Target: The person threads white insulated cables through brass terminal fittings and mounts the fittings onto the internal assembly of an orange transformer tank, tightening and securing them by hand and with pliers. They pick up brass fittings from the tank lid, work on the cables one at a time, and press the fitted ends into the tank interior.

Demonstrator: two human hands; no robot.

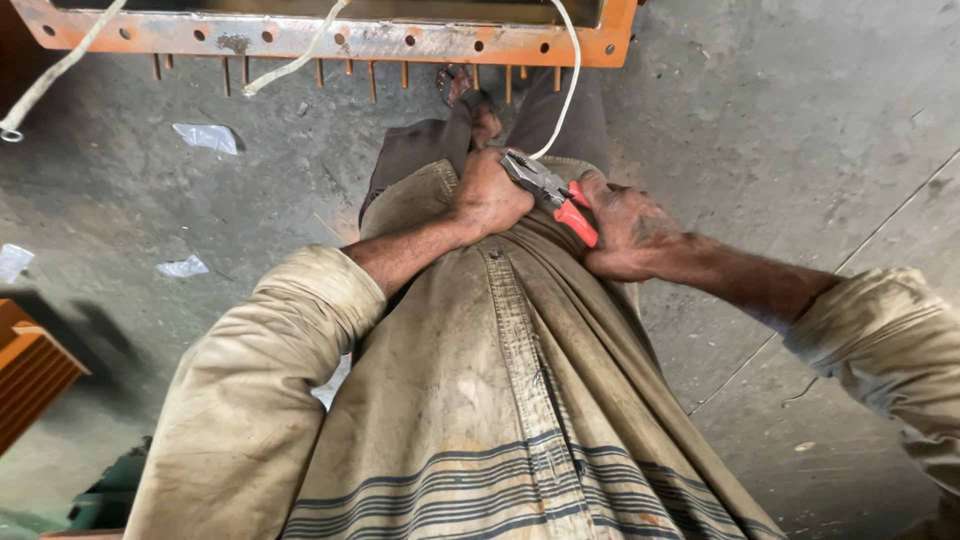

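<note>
We looked down along our own body at both hands working close together just in front of the belly. Our right hand (632, 232) had its fingers closed round the red handles of a pair of pliers (553, 196), whose grey metal head pointed up and to the left, toward the other hand. Our left hand (490, 192) was bunched into a fist touching the pliers' head; it seemed to pinch the near end of a thin white cord (570, 80), though we could not tell exactly what lay inside the fist.

The cord ran from the pliers' head up and away to the far side of the scene, where it passed over an orange metal frame (330, 38) with a row of holes along its flange. Two more lengths of white cord (60, 68) hung across the frame farther left, one ending in a small loop.

As far as we could judge, the cord was already caught at the pliers' nose, so the gripping was done; whether it had been cut or twisted we could not say, and nothing looked finished at the frame.

The concrete floor (780, 120) lay around us, with scraps of pale plastic (207, 136) on the left and an orange finned object (30, 370) at the near left edge.
</note>
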